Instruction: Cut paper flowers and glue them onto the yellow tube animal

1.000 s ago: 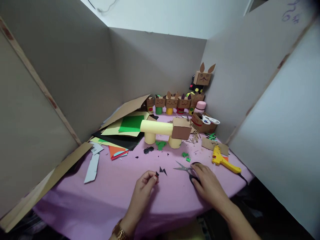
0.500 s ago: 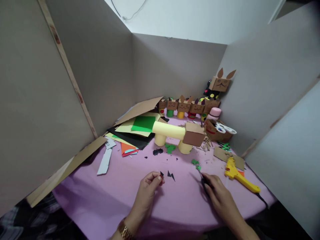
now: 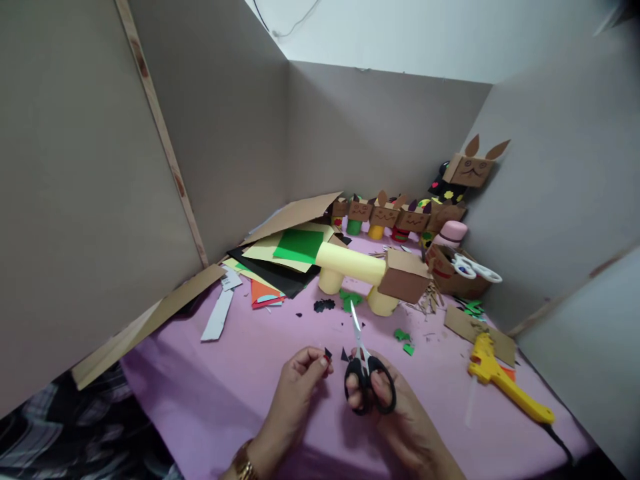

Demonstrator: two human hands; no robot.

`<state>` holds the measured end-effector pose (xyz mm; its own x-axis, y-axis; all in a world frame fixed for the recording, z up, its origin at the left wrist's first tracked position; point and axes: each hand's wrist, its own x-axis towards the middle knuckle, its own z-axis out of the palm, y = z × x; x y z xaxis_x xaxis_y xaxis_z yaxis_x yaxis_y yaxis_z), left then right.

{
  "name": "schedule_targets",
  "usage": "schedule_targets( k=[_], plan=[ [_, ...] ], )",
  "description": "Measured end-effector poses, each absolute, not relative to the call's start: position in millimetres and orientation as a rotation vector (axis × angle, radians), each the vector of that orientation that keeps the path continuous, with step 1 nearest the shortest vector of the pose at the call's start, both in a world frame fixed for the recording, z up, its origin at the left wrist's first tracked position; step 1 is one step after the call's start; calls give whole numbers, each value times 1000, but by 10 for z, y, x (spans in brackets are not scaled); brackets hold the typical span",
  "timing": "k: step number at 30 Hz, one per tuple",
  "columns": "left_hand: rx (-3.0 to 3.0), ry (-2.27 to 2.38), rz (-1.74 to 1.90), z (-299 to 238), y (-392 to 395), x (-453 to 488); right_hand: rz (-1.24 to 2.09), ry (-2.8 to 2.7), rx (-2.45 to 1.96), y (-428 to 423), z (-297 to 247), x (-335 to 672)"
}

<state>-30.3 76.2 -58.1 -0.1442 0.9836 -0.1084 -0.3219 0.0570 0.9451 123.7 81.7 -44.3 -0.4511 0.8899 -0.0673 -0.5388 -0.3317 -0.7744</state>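
Between its fingertips my left hand [image 3: 305, 380] pinches a small black paper piece [image 3: 328, 354]. Fingers of my right hand [image 3: 400, 417] go through the black handles of a pair of scissors [image 3: 361, 353], whose nearly closed blades point up and away. A black paper triangle [image 3: 344, 355] lies on the table between the two hands, partly near the scissors. Beyond them stands a pale yellow paper-tube animal figure [image 3: 350, 261] with a brown cardboard box head [image 3: 404, 275]. Green paper scraps [image 3: 401, 335] lie to the right of the scissors.
On the pink tablecloth [image 3: 280, 333], a yellow glue gun [image 3: 510, 383] lies at right with its cord. White scissors [image 3: 477, 268] rest on a cardboard box [image 3: 450, 280]. Paper sheets [image 3: 255, 277] are stacked at left. Box-headed figures [image 3: 385, 217] line the back. Grey partitions [image 3: 385, 127] enclose the table.
My right hand has moved left, closer to my left hand, and raised the scissors so that their blades point upward. My left hand still pinches the black piece. The view has shifted slightly.
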Motion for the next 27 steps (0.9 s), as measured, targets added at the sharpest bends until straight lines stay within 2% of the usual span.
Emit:
schedule_targets(
  k=[3, 8, 15, 27],
  plan=[
    [797, 1122, 1407, -609, 776, -306, 1796, -1029, -704, 827, -509, 1247],
    [782, 1103, 1439, -631, 789, -291, 1287, -1452, -1095, 820, -786, 1221],
    [721, 1029, 1492, -647, 757, -239, 745, -1938, -1087, 769, -845, 1168],
    [815, 991, 1467, -597, 734, -218, 711, -1957, -1123, 724, -783, 1129]
  ],
)
